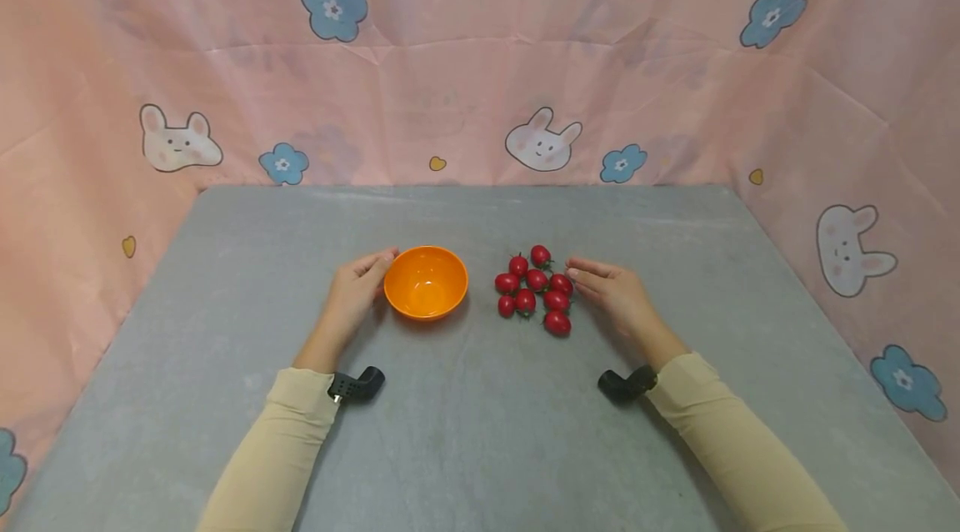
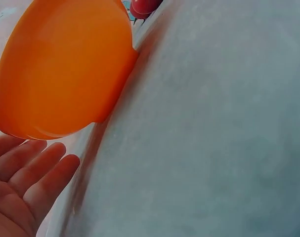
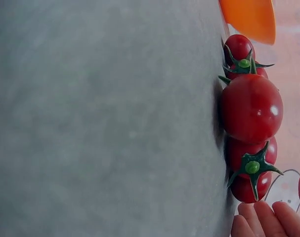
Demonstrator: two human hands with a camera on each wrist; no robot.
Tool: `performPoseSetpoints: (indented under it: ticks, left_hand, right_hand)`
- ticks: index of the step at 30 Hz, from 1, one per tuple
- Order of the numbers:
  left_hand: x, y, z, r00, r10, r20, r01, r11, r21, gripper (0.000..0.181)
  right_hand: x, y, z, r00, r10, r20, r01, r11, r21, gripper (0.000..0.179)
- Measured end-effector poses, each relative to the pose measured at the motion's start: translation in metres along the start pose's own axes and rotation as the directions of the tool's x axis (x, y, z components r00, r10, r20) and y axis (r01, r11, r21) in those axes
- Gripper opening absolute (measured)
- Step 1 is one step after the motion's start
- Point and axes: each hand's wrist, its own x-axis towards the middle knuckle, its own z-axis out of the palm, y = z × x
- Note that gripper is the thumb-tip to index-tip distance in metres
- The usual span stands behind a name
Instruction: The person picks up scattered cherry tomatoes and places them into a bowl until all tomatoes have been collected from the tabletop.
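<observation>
An orange bowl (image 1: 426, 283) stands on the grey table, its inside bare. Against its left side is my left hand (image 1: 356, 288), fingertips right at the rim. The left wrist view shows those fingers (image 2: 46, 182) extended and spread a little beside the bowl wall (image 2: 65, 74). To the right of the bowl lies a loose cluster of several red cherry tomatoes (image 1: 536, 280), some with green stems. My right hand (image 1: 617, 295) rests at the cluster's right edge with fingers held straight. In the right wrist view its fingertips (image 3: 271, 219) are close behind a tomato (image 3: 251, 190).
The grey table (image 1: 480, 432) ends at the back against a pink cloth (image 1: 435, 82) printed with rabbits, flowers and clouds, which also hangs at both sides. A dark wrist camera (image 1: 358, 384) is strapped to the left wrist, another camera (image 1: 627, 384) to the right.
</observation>
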Motion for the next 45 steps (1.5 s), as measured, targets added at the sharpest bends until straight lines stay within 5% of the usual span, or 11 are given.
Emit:
performPoseSetpoints:
  ticks: [45]
  left_hand:
    - [0.0012, -0.0062, 0.0054, 1.000, -0.018, 0.013, 0.020, 0.987, -0.160, 0.044]
  right_hand:
    - [0.0043, 0.0031, 0.0057, 0.999, 0.050, -0.014, -0.052, 0.969, -0.240, 0.052]
